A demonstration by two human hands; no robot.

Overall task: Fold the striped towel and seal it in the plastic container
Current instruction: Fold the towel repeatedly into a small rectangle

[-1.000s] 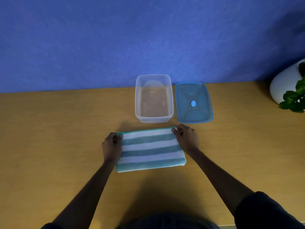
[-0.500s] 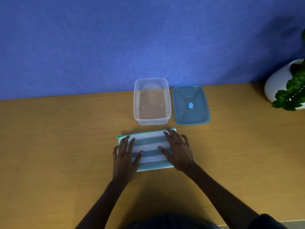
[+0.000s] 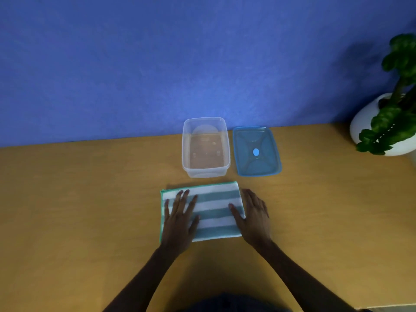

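The folded towel (image 3: pixel 213 208), teal and white striped, lies flat on the wooden table (image 3: pixel 78 210) in front of me. My left hand (image 3: pixel 180 219) rests flat on its left part, fingers spread. At the towel's right edge my right hand (image 3: pixel 253 216) lies palm down, thumb on the cloth and the other fingers on the table beside it. Just behind the towel stands the clear plastic container (image 3: pixel 206 147), open and with nothing in it. Its blue lid (image 3: pixel 256 152) lies flat on the table to the container's right.
A white pot (image 3: pixel 369 129) with a green plant (image 3: pixel 396 95) stands at the table's far right. A blue wall (image 3: pixel 157 64) runs right behind the container and lid.
Both hands let go of the towel's far corners and flattened on it. My right hand has since slid right to the towel's edge. The view tilted slightly upward.
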